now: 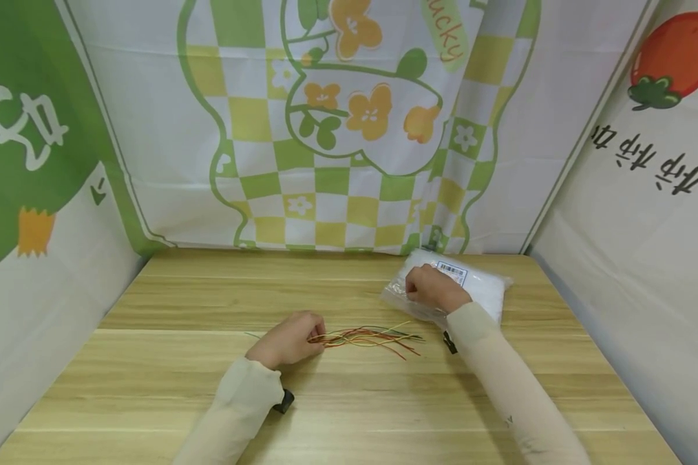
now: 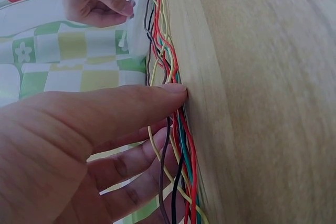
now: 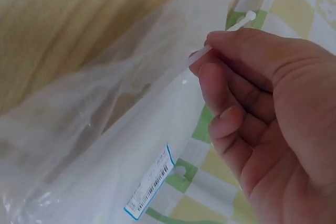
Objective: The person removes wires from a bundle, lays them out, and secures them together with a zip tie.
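Observation:
A bundle of thin wires [image 1: 378,334] in red, yellow, green, black and brown lies along the table. My left hand [image 1: 287,339] holds it between thumb and fingers; in the left wrist view the thumb [image 2: 142,103] presses across the wires. My right hand [image 1: 436,289] is over a clear plastic bag [image 1: 484,294] with white contents and a barcode label. Between right thumb and forefinger I pinch a thin white strip that looks like a cable tie [image 3: 242,23], its small knobbed end sticking out past the fingertips. The left fingers are partly hidden behind the wires.
The wooden table [image 1: 349,400] runs up to a patterned cloth [image 1: 343,194] at the back, with printed cloth on both sides. A black strap piece [image 1: 284,402] shows at the left wrist, another [image 1: 450,343] at the right.

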Motion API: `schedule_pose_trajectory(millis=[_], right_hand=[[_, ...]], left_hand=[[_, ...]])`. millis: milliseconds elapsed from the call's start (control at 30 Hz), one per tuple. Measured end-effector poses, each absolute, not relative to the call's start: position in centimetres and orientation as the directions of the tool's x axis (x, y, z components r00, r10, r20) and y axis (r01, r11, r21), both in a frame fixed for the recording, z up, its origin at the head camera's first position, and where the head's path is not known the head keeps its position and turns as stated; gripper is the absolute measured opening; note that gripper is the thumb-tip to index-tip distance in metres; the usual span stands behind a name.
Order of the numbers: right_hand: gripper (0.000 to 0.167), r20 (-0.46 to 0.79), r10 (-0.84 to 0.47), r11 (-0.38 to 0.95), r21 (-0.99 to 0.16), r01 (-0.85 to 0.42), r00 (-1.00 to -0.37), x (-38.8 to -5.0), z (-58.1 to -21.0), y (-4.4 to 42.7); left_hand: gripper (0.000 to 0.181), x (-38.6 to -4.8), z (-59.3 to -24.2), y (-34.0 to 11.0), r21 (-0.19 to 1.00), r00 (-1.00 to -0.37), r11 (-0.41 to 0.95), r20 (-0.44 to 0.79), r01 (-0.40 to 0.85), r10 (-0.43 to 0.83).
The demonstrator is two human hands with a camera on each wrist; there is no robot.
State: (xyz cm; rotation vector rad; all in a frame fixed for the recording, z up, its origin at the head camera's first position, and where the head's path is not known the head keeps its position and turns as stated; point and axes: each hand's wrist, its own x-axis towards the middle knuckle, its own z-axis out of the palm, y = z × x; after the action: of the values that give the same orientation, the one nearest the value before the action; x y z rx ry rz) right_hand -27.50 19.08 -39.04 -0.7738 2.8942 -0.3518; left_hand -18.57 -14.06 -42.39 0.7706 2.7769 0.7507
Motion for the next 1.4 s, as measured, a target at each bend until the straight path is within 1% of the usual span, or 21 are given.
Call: schedule_pose_trajectory(millis=[100,300,467,700,767,900,1000,1100,1400], right_hand=[[0.033,-0.062,-0.520,0.834,-0.256,-0.490,-0.852,-27.5,-39.4,18.7],[0.041,-0.061,-0.526,0.829,-0.262,-0.494,-0.849,-27.6,-39.9,18.2],[0.040,-0.038,-0.541,0.826,-0.211,-0.522,-0.840,-28.0,-40.2,17.9],[0.029,-0.037,-0.523,0.849,-0.107,-0.517,-0.851,-28.1,-40.1,17.0],[0.031,-0.028,-0.516,0.854,-0.088,-0.512,-0.856,-27.9,-40.1,16.7],[0.042,-0.016,-0.520,0.853,-0.057,-0.518,-0.854,-27.7,-40.0,16.2],[0.050,-0.013,-0.536,0.844,-0.036,-0.535,-0.844,-27.6,-39.8,16.0],[0.054,0.004,-0.561,0.828,-0.014,-0.561,-0.828,-27.5,-39.5,16.0],[0.052,0.093,-0.616,0.787,0.082,-0.611,-0.782,-26.3,-38.7,15.4]], left_hand=[[0.014,-18.6,-42.3,-14.1,0.511,-0.854,0.740,-0.020,0.438,0.520],[0.015,-18.5,-42.4,-14.0,0.518,-0.855,0.735,-0.013,0.438,0.519],[0.014,-18.3,-42.2,-13.9,0.515,-0.858,0.739,-0.015,0.434,0.514],[0.014,-18.4,-42.1,-14.1,0.512,-0.851,0.733,-0.011,0.447,0.526],[0.015,-18.4,-42.2,-14.2,0.513,-0.847,0.730,-0.009,0.452,0.531],[0.015,-18.4,-42.3,-14.2,0.516,-0.846,0.727,-0.009,0.453,0.533],[0.015,-18.4,-42.3,-14.1,0.518,-0.847,0.728,-0.011,0.449,0.531],[0.015,-18.4,-42.3,-14.1,0.519,-0.847,0.728,-0.013,0.448,0.531],[0.014,-18.3,-42.2,-13.9,0.524,-0.852,0.731,-0.021,0.436,0.523]])
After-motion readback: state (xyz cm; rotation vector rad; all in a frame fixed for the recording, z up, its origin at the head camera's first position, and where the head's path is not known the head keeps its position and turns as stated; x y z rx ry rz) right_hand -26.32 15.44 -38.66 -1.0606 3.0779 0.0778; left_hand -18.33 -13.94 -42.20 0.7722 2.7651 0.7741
